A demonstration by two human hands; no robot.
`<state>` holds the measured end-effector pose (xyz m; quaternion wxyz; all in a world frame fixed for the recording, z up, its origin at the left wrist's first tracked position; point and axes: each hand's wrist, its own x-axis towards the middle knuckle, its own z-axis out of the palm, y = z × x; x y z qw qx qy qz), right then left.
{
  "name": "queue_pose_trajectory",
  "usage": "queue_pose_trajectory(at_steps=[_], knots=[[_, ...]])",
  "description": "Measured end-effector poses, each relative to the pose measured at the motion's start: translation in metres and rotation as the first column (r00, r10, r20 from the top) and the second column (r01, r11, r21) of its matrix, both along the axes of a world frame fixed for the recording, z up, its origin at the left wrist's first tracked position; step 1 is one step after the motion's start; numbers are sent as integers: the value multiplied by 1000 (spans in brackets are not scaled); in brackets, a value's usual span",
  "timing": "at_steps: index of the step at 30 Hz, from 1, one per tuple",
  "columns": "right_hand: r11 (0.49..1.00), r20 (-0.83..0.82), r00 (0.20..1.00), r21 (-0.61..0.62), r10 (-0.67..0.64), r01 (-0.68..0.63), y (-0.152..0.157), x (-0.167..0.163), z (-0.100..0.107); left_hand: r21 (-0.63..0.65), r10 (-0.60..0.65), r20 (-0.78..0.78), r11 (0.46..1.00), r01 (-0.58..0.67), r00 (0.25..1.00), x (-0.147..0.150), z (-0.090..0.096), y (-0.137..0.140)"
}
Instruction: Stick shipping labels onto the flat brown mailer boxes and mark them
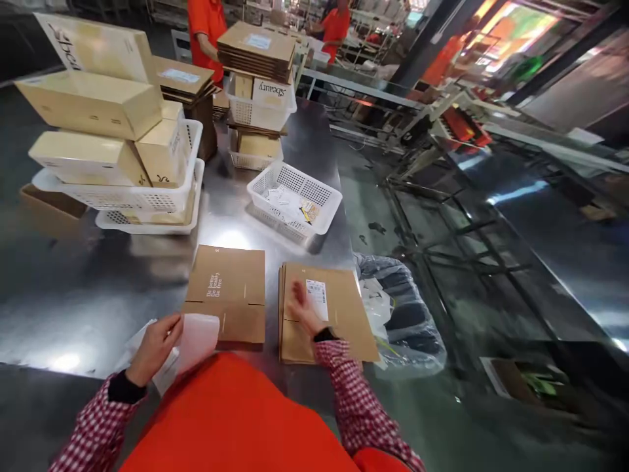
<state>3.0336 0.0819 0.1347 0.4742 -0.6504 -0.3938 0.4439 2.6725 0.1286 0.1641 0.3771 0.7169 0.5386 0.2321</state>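
My left hand [156,346] is closed, with thumb and fingers pinching a thin whitish sheet [199,334], at the table's front edge. More crumpled white sheets [166,375] hang below and behind that hand. My right hand [305,309] rests over a stack of flattened cardboard boxes [344,321], slightly blurred, its fingers stretched out beside a printed white label [317,299] on the top one. Between my hands lies another stack of folded brown cardboard boxes [230,269] with white lettering, touched by neither hand.
A white basket [260,190] holding papers stands ahead on the metal table [221,223]. Stacked baskets of cream boxes [93,157] rise at left. Behind stand more loaded baskets [263,108]. A plastic-lined bin [417,328] sits right of the table. People in orange [205,33] are farther back.
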Motion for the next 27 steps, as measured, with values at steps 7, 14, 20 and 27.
queue_pose_trajectory(at_steps=[7,14,20,27], knots=[[725,-589,556,75,586,-685,5,-212,-52,93,274,-41,958,-270,961,-16,25,21],[873,-596,681,69,424,-483,28,-199,-31,260,347,-171,919,-297,922,-74,22,52],[912,-472,785,122,401,-392,45,-195,-16,75,-112,-22,991,114,993,-32,18,25],[960,-189,941,82,279,-268,53,-200,-17,-80,99,4,992,-99,995,-14,5,32]])
